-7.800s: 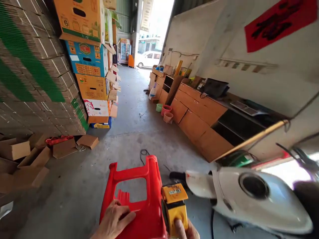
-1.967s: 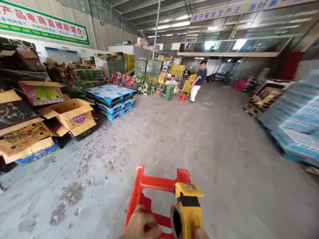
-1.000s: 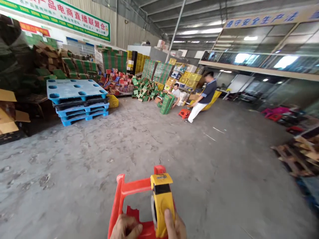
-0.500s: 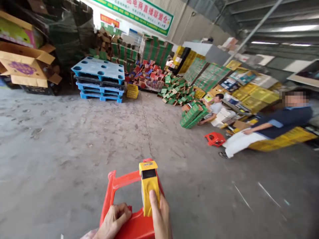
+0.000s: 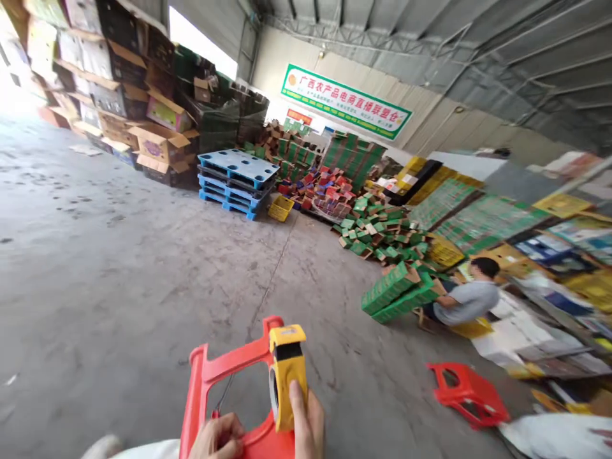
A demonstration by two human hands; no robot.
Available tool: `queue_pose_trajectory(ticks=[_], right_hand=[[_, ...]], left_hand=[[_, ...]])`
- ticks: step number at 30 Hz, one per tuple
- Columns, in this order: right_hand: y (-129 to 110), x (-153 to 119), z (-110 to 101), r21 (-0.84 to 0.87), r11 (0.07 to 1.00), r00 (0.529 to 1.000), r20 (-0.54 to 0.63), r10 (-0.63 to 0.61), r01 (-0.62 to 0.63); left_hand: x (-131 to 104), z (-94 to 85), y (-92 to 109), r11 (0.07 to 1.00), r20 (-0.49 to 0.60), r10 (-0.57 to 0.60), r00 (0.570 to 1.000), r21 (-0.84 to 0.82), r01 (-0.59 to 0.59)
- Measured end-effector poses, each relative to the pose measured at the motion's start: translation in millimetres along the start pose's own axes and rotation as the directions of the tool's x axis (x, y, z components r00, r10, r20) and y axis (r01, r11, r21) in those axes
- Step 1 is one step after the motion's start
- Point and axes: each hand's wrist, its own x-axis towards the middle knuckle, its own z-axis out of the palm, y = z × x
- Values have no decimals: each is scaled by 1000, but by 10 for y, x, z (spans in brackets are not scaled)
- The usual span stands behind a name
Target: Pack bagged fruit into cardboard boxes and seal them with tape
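Observation:
A red plastic stool (image 5: 234,360) hangs tilted at the bottom centre, its legs pointing forward. My left hand (image 5: 217,438) has its fingers curled on the stool's near part, beside the opening between the legs. In my right hand (image 5: 306,417) is a yellow tape dispenser (image 5: 291,376), held upright with the thumb along its side. The dispenser overlaps the stool's right leg, and my right hand is close against the stool; whether it grips the stool too is hidden.
Stacked blue pallets (image 5: 236,169) and a yellow crate (image 5: 280,208) stand ahead. Green boxes (image 5: 396,293) are beside a seated person (image 5: 466,299). Another red stool (image 5: 471,392) lies at the right, near a person's white-clothed leg (image 5: 559,437). Cartons (image 5: 160,143) are piled at the left.
The view has swung left and moved forward, bringing the seated person and second stool closer. Both hands keep their holds; the standing person is mostly out of view.

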Motion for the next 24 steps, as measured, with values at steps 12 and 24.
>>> queue_pose_trajectory(ticks=[12, 24], right_hand=[[799, 2511, -3305, -70, 931, 815, 510, -276, 358], [1645, 4753, -5342, 29, 964, 546, 819, -175, 265]], left_hand=[[2086, 3974, -431, 956, -360, -93, 928, -293, -17], [3944, 6671, -125, 964, -686, -156, 711, -262, -41]])
